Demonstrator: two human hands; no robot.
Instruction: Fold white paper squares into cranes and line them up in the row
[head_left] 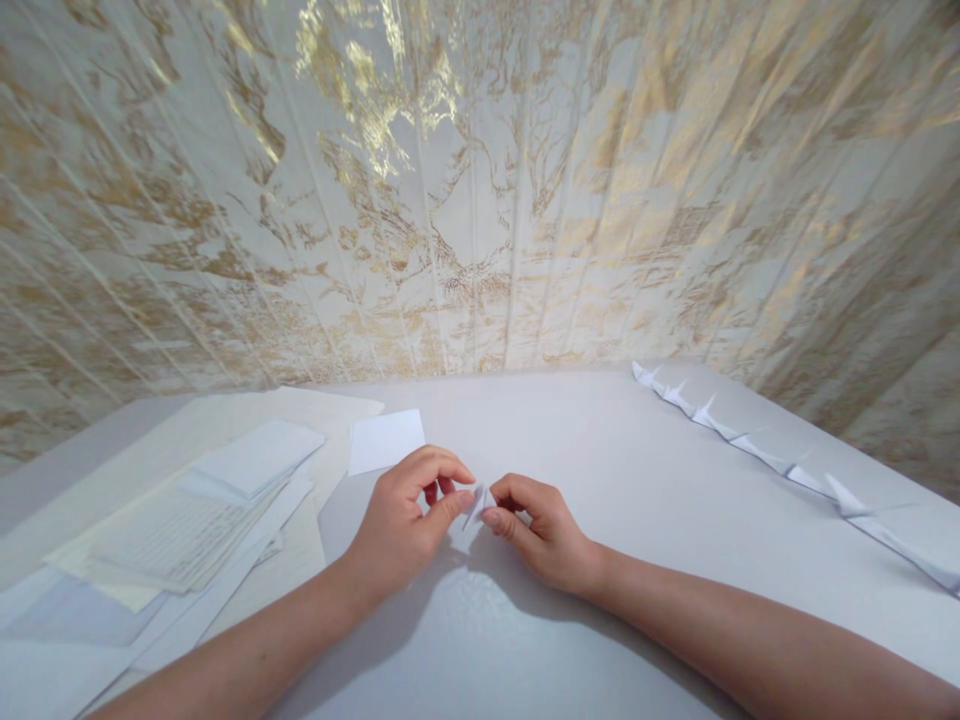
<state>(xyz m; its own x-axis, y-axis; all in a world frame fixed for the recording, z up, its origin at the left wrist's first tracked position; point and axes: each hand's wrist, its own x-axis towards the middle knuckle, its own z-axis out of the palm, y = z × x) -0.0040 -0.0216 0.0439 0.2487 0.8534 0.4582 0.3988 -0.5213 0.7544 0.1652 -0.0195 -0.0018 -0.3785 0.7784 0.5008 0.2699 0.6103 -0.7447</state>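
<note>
A small piece of folded white paper (477, 507) is held just above the table, between my two hands. My left hand (415, 512) pinches its left side, with the thumb against the paper and the index finger curved over the top. On the other side, the thumb and bent index finger of my right hand (541, 528) grip the paper's right edge. My fingers cover part of the paper, so its full shape is hidden. Behind my left hand, a flat white paper sheet (386, 440) lies on the table.
Several folded white paper cranes (847, 497) stand in a row along the right edge of the white table (540, 420). To the left lies a spread of loose papers (259, 455), some with writing. A gold-patterned curtain (465, 200) hangs behind the table.
</note>
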